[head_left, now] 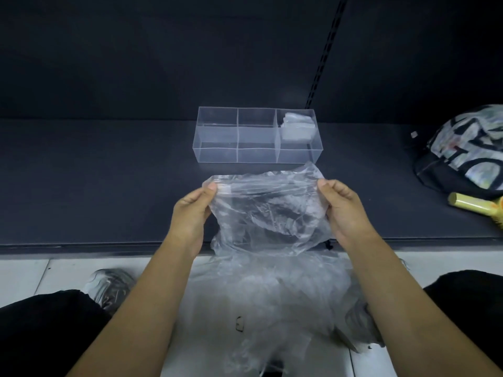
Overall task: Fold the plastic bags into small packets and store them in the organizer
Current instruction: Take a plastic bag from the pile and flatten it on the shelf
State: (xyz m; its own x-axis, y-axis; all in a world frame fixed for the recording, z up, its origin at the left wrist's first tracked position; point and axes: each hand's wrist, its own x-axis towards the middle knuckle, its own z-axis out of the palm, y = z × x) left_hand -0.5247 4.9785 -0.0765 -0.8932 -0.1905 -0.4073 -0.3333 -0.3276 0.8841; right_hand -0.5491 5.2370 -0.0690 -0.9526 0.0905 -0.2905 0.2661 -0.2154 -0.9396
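One organizer [257,136], two hands [190,210] [344,208].

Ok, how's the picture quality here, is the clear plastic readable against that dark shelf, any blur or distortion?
Head view: dim, even light, no hard shadows or glare. The bag between the hands and the organizer read well against the dark shelf. The bag pile below is soft and washes out on the pale floor. Wide-angle bending shows at the edges.

Your fingers lie hidden behind the plastic bag [266,210]. The right edge cuts off the patterned bag [468,151] and yellow-green bottle [473,204]. The folded packets [298,126] blur together, uncountable.
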